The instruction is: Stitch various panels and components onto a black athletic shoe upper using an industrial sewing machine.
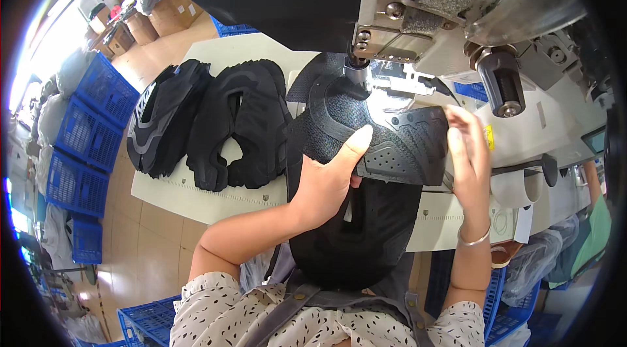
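A black shoe upper (408, 148), with textured mesh and a dotted side panel, lies curved beneath the sewing machine's needle area (358, 76). My left hand (326, 183) grips its near left side, thumb pressed on top and the other fingers hidden underneath. At the upper's right end, my right hand (470, 157) has its bent fingers against the edge, holding it there. Below, more black shoe uppers (356, 249) lie from the table's front edge toward my body, partly covered by the piece in hand. The needle's tip is hidden.
Two piles of black uppers, one left (166, 125) and one nearer (255, 112), sit on the pale table (215, 203). The machine head (405, 14) overhangs the work. Blue crates (78, 170) line the left; a person's arm (593, 180) shows at far right.
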The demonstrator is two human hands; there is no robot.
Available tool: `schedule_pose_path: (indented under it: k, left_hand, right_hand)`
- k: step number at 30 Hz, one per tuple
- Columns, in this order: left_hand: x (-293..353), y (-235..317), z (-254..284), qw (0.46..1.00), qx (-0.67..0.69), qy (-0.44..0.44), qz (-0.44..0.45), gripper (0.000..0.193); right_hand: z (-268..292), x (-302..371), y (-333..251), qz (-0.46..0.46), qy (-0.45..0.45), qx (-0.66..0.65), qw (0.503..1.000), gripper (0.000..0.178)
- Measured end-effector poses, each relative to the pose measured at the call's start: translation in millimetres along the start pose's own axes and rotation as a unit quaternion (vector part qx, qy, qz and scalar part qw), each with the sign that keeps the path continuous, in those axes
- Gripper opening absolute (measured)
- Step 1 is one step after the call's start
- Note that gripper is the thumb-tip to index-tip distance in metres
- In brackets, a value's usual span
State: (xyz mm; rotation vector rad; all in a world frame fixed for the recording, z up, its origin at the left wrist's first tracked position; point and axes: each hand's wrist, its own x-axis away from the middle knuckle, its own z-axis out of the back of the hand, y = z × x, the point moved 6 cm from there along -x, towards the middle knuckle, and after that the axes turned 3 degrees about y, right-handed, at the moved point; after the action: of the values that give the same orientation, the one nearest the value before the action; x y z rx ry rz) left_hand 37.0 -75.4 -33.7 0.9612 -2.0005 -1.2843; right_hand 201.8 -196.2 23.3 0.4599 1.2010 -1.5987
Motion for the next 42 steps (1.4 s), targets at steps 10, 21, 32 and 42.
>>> schedule_pose_path:
  k: [10,21,32,42]
  left_hand:
    - [-6.1,12.5,6.0,0.996,-0.082,0.029,-0.014,0.017]
    - [-13.3,16.0,5.3,0.997,-0.066,0.017,-0.031,0.014]
    - [-22.7,23.8,5.2,0.997,-0.052,-0.032,-0.052,0.011]
    - [-34.9,27.6,9.1,0.997,-0.029,-0.057,-0.037,0.012]
  right_hand:
    - [-23.9,-6.9,26.0,-0.249,-0.120,-0.336,0.900,0.025]
    - [-28.4,-7.2,29.8,-0.267,-0.117,-0.357,0.887,0.023]
    - [-27.4,-4.1,19.4,-0.238,-0.085,-0.365,0.896,0.025]
    - [-27.2,-0.2,16.1,-0.214,-0.107,-0.352,0.905,0.030]
